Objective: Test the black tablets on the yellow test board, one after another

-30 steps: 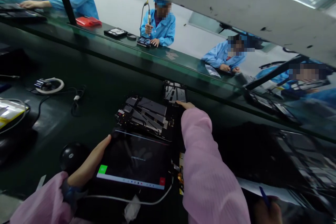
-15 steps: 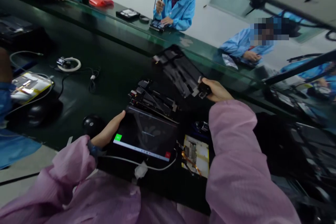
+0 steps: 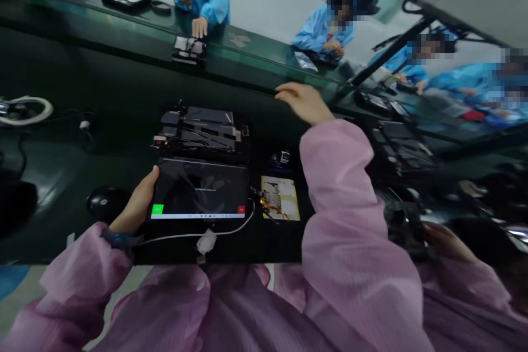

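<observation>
A tablet with a lit dark screen, showing a green block and a red block in its lower corners, leans in front of me. My left hand grips its left edge with the thumb along the side; the other fingers are hidden behind it. Right behind the tablet lies a stack of opened tablet bodies with black inner parts. My right hand hovers to the right of that stack, fingers stretched out, with nothing in it. A white cable runs below the tablet toward a yellow-edged circuit panel at its right.
A black mouse sits left of my left hand. Coiled cable lies farther left. Past a ledge, people in blue coats work on devices. At the right, another person's hand is near dark parts, with more tablet bodies beyond.
The opened tablet body that my right hand held is now on the stack, and that hand has let go. My view has swung to the right. My left hand stays at the tablet.
</observation>
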{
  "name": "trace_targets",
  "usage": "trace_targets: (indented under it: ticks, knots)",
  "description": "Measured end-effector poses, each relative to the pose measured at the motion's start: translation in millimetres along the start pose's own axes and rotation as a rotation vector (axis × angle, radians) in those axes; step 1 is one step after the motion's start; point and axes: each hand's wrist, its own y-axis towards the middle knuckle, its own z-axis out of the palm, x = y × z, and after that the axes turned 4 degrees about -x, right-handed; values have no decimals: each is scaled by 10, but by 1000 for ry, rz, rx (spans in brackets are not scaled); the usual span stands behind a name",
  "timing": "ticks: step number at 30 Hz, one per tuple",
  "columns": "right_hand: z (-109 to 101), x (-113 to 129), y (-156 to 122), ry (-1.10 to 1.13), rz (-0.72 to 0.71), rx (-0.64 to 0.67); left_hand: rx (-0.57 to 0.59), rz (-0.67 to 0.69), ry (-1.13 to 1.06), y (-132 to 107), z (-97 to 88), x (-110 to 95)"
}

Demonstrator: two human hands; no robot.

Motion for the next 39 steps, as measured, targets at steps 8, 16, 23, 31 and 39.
trace_targets:
  ticks: [8,16,23,31,39]
  knots:
    - [528,-627,-1549,-152,398,-113,-23,5,29,-49,12,-11]
    - [963,-719,-1705,-200,396,-156,-48,53,21,-95,38,-27]
    - [743,-614,-1772,-226,372,-251,12,69,-19,18,-2,30]
    - [718,482,-2742,-65,136,-566,67,99,-93,33,26,-2]
    - [1711,1256,-2906,60,-191,-270,134,72,-144,54,22,-3]
